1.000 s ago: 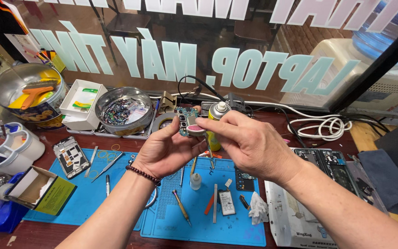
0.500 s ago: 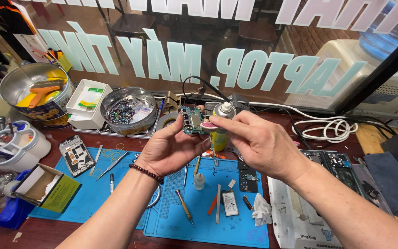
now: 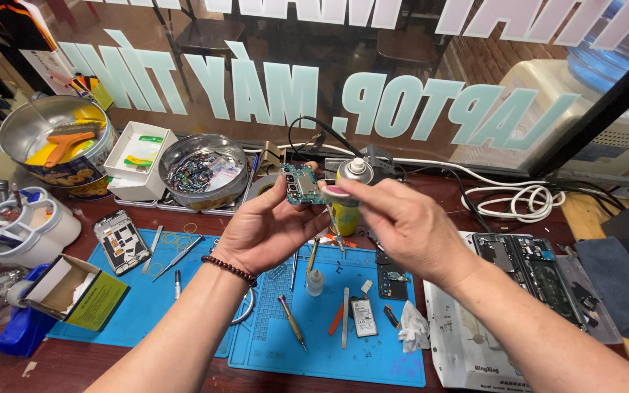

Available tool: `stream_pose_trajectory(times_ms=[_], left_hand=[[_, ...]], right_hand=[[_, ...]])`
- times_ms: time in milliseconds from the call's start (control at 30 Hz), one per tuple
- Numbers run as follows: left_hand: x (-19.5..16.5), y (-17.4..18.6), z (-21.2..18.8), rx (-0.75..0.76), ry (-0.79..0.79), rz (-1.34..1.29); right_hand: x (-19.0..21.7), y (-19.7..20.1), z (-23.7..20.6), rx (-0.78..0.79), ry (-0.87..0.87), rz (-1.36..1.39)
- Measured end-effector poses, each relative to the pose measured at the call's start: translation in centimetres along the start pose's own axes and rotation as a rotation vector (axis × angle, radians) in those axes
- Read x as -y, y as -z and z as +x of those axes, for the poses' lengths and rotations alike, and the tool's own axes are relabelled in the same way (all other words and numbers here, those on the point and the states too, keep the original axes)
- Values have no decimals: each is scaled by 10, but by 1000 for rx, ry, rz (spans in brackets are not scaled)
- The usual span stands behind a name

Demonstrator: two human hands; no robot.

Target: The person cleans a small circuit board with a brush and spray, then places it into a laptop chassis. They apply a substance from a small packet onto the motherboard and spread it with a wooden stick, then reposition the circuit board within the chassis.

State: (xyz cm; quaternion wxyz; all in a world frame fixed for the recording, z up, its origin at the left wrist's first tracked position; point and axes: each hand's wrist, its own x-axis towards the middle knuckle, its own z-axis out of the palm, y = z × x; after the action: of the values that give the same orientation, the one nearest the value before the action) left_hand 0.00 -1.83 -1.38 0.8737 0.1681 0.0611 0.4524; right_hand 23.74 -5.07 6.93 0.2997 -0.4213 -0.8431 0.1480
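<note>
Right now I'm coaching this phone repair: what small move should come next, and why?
Probably bring the pink tool in the right hand onto the circuit board: the left hand holds the board up, and the tool's tip sits just beside its edge.

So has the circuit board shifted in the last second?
No. The circuit board, in the left hand, remains just left of the cap of the yellow spray can, as before; the right hand pinches a pink pad beside it.
</note>
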Motion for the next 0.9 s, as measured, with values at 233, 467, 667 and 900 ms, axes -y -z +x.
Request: stream_pose_trajectory(times_ms=[233, 467, 667, 900], left_hand=[[2, 6, 3, -28, -56, -36], [9, 7, 5, -43, -39, -178], [11, 5, 5, 0, -70, -233], [11, 0, 8, 37, -44, -178]], right_hand=[[-8, -7, -12, -45, -83, 161], [-11, -4, -22, -2, -94, 171], [1, 0, -26, -42, -67, 181], [8, 12, -23, -67, -167, 178]])
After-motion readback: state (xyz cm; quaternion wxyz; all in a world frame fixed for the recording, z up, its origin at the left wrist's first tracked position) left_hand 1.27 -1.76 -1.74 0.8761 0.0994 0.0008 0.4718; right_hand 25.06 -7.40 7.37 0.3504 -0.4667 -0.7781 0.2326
